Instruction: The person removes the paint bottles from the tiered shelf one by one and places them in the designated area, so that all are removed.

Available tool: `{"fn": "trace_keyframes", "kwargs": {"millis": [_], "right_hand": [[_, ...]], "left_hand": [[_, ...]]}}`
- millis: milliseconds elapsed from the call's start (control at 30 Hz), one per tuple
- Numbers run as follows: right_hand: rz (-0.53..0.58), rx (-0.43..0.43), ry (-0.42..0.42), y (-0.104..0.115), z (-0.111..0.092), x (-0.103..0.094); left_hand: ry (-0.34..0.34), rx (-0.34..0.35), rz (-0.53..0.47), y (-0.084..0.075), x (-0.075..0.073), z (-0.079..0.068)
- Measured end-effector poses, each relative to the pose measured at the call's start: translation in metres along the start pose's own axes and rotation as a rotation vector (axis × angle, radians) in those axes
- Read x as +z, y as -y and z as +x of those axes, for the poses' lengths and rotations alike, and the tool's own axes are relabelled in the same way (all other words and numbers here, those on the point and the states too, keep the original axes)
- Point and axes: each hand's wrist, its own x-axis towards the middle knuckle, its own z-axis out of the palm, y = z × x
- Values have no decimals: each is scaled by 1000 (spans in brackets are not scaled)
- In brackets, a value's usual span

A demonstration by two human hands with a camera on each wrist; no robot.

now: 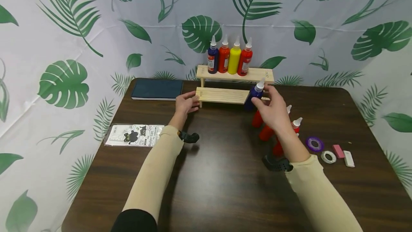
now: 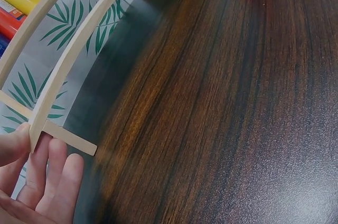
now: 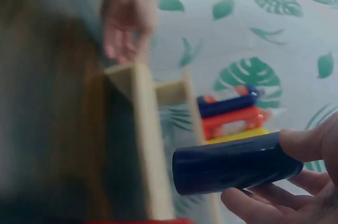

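Note:
In the head view, my right hand grips a dark blue squeeze bottle with a white nozzle, slightly tilted, by the right end of a wooden rack's lower shelf. Its base shows in the right wrist view; whether it touches the board I cannot tell. My left hand pinches that shelf's left end between thumb and fingers, clearer in the left wrist view. On the upper shelf stand a blue bottle, a red one, a yellow one and another red one.
Several red bottles stand under my right forearm, partly hidden. Farther right lie a purple tape roll, a white roll, a pink eraser and a white block. A dark notebook and a ruler-set packet lie left.

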Motion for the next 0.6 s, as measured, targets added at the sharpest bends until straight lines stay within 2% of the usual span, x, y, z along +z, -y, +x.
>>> {"fn": "trace_keyframes", "kwargs": {"millis": [133, 333, 600], "right_hand": [[-4, -8, 2, -23, -17, 20], [-57, -35, -51, -54, -28, 44], [-118, -4, -51, -68, -32, 56]], "left_hand": [[-6, 6, 0, -1, 0, 0], [-1, 1, 6, -2, 0, 0], [6, -6, 4, -1, -1, 1]]}}
